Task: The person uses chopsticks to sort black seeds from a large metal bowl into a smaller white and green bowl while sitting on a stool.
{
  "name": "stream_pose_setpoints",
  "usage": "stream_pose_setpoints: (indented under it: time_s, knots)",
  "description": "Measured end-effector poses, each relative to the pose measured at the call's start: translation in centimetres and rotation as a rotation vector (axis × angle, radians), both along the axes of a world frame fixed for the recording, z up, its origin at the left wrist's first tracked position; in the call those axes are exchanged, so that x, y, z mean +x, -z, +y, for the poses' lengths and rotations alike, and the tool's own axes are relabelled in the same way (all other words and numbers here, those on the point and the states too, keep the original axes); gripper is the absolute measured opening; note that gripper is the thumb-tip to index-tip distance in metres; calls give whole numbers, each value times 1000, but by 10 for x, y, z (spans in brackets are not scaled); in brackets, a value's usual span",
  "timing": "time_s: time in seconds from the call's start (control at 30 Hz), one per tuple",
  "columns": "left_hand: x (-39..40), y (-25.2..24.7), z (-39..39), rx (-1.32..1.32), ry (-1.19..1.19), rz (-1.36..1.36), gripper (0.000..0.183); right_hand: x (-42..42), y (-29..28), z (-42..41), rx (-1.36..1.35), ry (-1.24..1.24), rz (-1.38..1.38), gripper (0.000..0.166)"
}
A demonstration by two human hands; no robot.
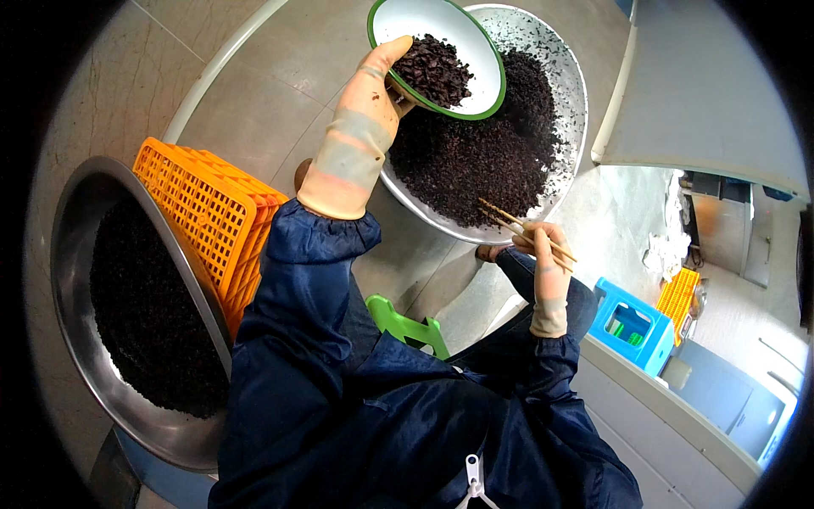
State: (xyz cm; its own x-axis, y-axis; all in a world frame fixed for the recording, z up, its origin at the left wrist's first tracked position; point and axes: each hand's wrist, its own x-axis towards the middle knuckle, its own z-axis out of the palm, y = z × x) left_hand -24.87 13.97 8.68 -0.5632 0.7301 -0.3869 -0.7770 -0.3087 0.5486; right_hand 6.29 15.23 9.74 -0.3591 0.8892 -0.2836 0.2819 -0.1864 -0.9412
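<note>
My left hand [372,89], in a tight pale glove, grips a green-rimmed white enamel bowl [439,13] by its near left edge. Dark brown flakes [439,71] are heaped in the bowl's lower part, and it is tilted over a large metal basin [575,83]. That basin holds a broad mound of dark crumbly material [470,168], with bits stuck along its far wall. A pair of wooden chopsticks [502,213] is in my gloved right hand [544,248] at the basin's near right rim. The chopstick tips are over the mound; contact cannot be made out.
At left, a steel basin [70,286] of dark granules [159,318] stands beside an orange plastic crate [197,210]. A green plastic stool [407,324] is under me. To the right are a grey-white panel [706,95], a blue stool [633,324] and another orange crate [677,296].
</note>
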Motion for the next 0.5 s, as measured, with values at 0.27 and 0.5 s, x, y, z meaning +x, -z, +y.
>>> stream_pose_setpoints:
  time_s: [0.27, 0.5]
  knots:
    - [-1, -1, -2, -4, 12, 22, 35, -8, -33, 9, 223, 70, 100, 24]
    - [-5, -1, 1, -13, -25, -1, 32, -111, -83, 26, 545, 30, 324, 26]
